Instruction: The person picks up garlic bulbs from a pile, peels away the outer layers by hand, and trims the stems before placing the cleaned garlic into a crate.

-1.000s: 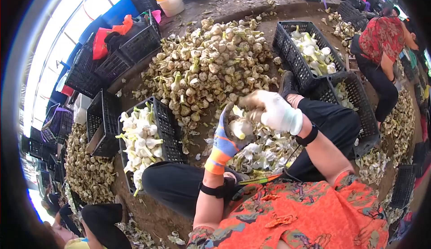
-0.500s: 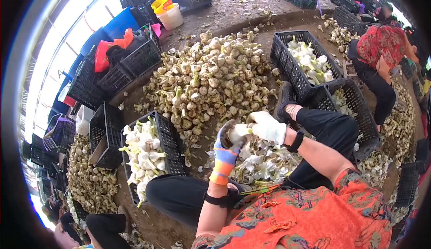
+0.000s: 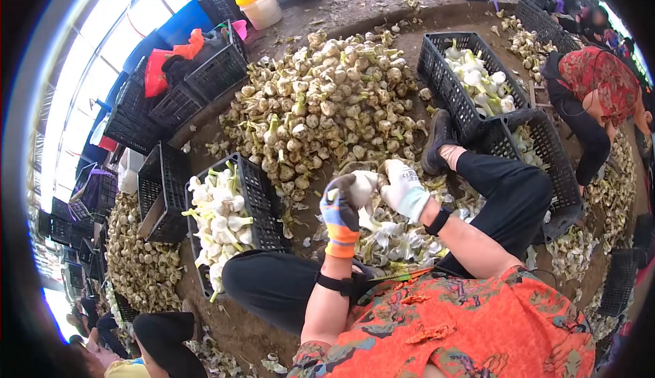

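Peeling step in hand: garlic bulb (image 3: 362, 185) gripped between left hand (image 3: 340, 209) and right hand (image 3: 404, 188), fingers closed on it. Next: strip remaining skin, drop into near-left crate (image 3: 254, 188).

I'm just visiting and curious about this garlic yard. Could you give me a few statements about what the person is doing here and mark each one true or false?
1. Both hands meet on one garlic bulb. True.
2. The left hand is bare. False: it wears an orange and blue glove.
3. The crate by the left knee holds peeled white garlic. True.
4. The big garlic pile sits inside a crate. False: it lies loose on the ground.
5. The right hand wears a white glove. True.
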{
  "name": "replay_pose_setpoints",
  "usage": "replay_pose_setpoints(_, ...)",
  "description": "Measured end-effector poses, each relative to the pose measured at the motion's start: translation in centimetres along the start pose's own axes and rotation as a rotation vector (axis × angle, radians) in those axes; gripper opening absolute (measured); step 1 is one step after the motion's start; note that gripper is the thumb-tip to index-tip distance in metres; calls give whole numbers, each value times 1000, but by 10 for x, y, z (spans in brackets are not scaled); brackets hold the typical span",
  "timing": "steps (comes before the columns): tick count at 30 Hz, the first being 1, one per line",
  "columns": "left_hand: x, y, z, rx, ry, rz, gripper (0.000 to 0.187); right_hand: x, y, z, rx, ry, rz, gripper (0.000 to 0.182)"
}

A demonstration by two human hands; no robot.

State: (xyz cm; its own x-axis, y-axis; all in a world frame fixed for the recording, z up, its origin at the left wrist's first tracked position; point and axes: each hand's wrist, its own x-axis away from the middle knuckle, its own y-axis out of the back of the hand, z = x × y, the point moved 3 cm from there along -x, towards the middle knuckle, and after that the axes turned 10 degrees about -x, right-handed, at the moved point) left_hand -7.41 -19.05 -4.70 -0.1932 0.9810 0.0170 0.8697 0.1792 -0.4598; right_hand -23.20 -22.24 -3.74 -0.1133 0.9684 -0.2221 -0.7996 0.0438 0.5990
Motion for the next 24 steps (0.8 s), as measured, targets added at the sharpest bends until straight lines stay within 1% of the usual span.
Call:
replay_pose_setpoints(1, -3, 1, -3, 105, -40, 21, 29, -1, -3, -14, 15, -29, -26, 19)
replay_pose_setpoints(2, -5, 8, -8, 139, -4, 64, 28, -1, 2, -29, -40, -243, 13, 24)
replay_pose_setpoints(3, -9, 6, -15, 292, -112, 198, 27, 3, 9, -47, 40, -404, 88, 31)
replay_pose_setpoints(5, -12, 11, -27, 535, -15, 218, 27, 14, 6, -72, 95, -429, 529, 37)
replay_pose_setpoints(6, -10, 10, -32, 577, 11, 218, 31, 18, 1, -80, 90, -265, 563, 42)
replay_pose_setpoints(7, -9, 12, -29, 706, 100, 240, 43, 19, -4, -83, 23, -182, 457, 48)
replay_pose_setpoints(8, -10, 12, -25, 667, 92, 156, 46, 17, 2, -57, -342, -242, 367, 50)
replay_pose_setpoints(9, -12, 11, -20, 626, 85, 77, 50, 14, 10, -16, -705, -293, 260, 52)
replay_pose_setpoints(10, -11, 15, -13, 614, 117, 103, 45, 13, 16, 14, -910, -284, 342, 50)
replay_pose_setpoints(11, -11, 18, -7, 606, 142, 146, 41, 9, 13, 25, -874, -193, 355, 45)
replay_pose_setpoints(12, -8, -2, -8, 311, 58, 88, 42, 4, 11, 36, -838, -103, 363, 41)
replay_pose_setpoints(13, -5, 0, -8, 194, 38, 80, 40, 11, -7, 36, -583, 15, 330, 35)
replay_pose_setpoints(15, -6, 11, -8, -382, -122, 26, 37, 17, -9, 44, -612, -103, 391, 26)
replay_pose_setpoints(16, -4, 6, -12, -503, -146, 8, 38, 18, -4, 51, -586, -44, 439, 23)
replay_pose_setpoints(18, 3, -6, -23, -751, -181, -49, 39, 23, -1, 52, -394, 197, 487, 22)
replay_pose_setpoints(19, -5, 10, 6, 19, 138, -80, 52, 27, -2, 54, -308, 320, 523, 21)
replay_pose_setpoints(20, -6, 23, 16, 84, 156, -114, 53, 33, -1, 58, -411, 343, 684, 17)
replay_pose_setpoints(21, -15, 33, 24, 349, 205, -127, 53, 44, -1, 68, -498, 325, 837, 14)
replay_pose_setpoints(22, -24, 43, 32, 613, 255, -155, 53, 56, -1, 72, -357, 337, 960, 17)
replay_pose_setpoints(23, -38, 49, 28, 699, 146, 255, 51, 65, -1, 70, -203, 352, 1076, 20)
replay_pose_setpoints(24, -38, 64, 40, 748, 207, 71, 52, 67, -13, 49, -108, 264, 1107, 30)
